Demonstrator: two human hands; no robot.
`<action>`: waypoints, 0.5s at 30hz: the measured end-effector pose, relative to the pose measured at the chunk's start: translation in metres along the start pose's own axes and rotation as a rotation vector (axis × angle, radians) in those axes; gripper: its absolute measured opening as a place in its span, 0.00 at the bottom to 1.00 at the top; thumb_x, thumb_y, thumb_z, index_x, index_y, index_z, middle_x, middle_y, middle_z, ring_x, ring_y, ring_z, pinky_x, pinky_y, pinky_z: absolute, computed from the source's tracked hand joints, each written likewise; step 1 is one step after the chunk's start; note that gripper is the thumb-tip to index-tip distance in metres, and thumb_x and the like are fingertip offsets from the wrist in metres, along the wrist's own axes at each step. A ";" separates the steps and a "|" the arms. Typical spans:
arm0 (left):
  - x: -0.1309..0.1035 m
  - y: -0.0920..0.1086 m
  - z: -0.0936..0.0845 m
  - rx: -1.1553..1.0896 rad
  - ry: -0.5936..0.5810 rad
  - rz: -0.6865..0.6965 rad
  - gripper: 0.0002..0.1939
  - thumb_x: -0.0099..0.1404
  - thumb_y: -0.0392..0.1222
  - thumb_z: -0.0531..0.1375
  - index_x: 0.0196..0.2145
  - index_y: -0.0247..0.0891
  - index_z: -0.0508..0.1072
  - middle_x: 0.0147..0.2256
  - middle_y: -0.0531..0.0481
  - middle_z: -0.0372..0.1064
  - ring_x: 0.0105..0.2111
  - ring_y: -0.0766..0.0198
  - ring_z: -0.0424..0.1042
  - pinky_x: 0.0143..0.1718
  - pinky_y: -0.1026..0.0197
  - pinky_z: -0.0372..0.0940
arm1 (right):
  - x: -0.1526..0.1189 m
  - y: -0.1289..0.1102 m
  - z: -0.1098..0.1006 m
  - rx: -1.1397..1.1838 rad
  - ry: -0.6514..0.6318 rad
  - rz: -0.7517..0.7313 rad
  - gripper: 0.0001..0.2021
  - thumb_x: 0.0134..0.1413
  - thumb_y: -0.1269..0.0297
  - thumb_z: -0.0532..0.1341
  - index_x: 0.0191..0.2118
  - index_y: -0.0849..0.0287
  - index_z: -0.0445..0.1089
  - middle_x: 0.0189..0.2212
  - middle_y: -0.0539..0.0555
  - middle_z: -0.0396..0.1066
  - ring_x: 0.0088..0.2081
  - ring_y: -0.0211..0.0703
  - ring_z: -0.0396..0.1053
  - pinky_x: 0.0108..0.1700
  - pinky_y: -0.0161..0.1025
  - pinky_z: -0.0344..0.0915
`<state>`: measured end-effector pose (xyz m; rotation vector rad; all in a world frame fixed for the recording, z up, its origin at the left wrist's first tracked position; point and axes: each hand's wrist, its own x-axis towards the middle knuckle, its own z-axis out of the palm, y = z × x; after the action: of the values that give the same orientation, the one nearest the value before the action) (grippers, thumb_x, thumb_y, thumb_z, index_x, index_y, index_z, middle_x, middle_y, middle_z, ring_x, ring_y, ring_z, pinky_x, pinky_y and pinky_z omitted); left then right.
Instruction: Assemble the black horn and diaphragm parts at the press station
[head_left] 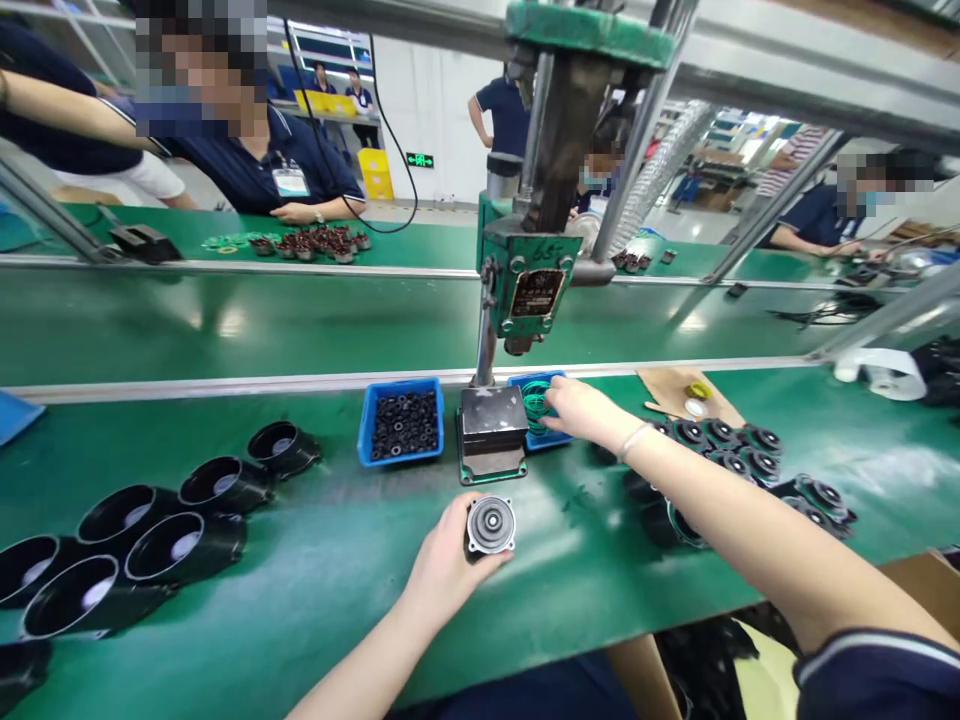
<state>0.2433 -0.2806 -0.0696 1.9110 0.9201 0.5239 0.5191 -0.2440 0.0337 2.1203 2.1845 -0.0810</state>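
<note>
My left hand (pixel 448 552) is wrapped round a round motor part (pixel 491 522) with a silver flange, its ringed end facing up, in front of the press. My right hand (pixel 581 408) reaches into a small blue bin (pixel 556 440) of thin green rings (pixel 535 402), to the right of the press base. Its fingertips are over the rings, and what they hold, if anything, is too small to tell. The black press base (pixel 493 420) stands between that bin and another blue bin (pixel 363 440) of small black rings (pixel 405 425).
The green press head (pixel 532 285) hangs above the base. Black cylindrical housings (pixel 184 545) lie at the left. Several motor parts (pixel 757 465) sit at the right beneath my forearm. Cardboard (pixel 724 395) holds a yellow tin (pixel 697 391). People sit across the bench.
</note>
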 end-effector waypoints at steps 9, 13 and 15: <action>0.000 -0.001 0.004 0.037 0.019 0.026 0.26 0.57 0.42 0.68 0.50 0.42 0.62 0.48 0.46 0.71 0.50 0.52 0.72 0.52 0.48 0.66 | 0.017 0.012 0.003 0.036 -0.071 -0.019 0.04 0.56 0.71 0.63 0.32 0.66 0.74 0.35 0.58 0.75 0.35 0.41 0.72 0.40 0.37 0.67; -0.002 -0.006 0.001 0.037 0.038 0.113 0.37 0.53 0.48 0.72 0.55 0.41 0.60 0.54 0.40 0.67 0.56 0.46 0.68 0.57 0.43 0.64 | -0.020 0.000 -0.026 0.099 0.064 0.004 0.05 0.57 0.73 0.59 0.36 0.65 0.73 0.34 0.58 0.74 0.34 0.41 0.71 0.38 0.35 0.65; -0.004 -0.007 -0.005 0.027 0.088 0.228 0.42 0.53 0.51 0.71 0.60 0.40 0.57 0.59 0.35 0.61 0.61 0.44 0.62 0.61 0.41 0.60 | -0.046 -0.019 -0.032 0.179 0.128 -0.072 0.05 0.59 0.71 0.59 0.36 0.62 0.72 0.32 0.53 0.73 0.32 0.38 0.70 0.36 0.33 0.64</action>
<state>0.2344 -0.2788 -0.0737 2.0437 0.7716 0.7385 0.5003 -0.2869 0.0695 2.1937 2.4116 -0.1551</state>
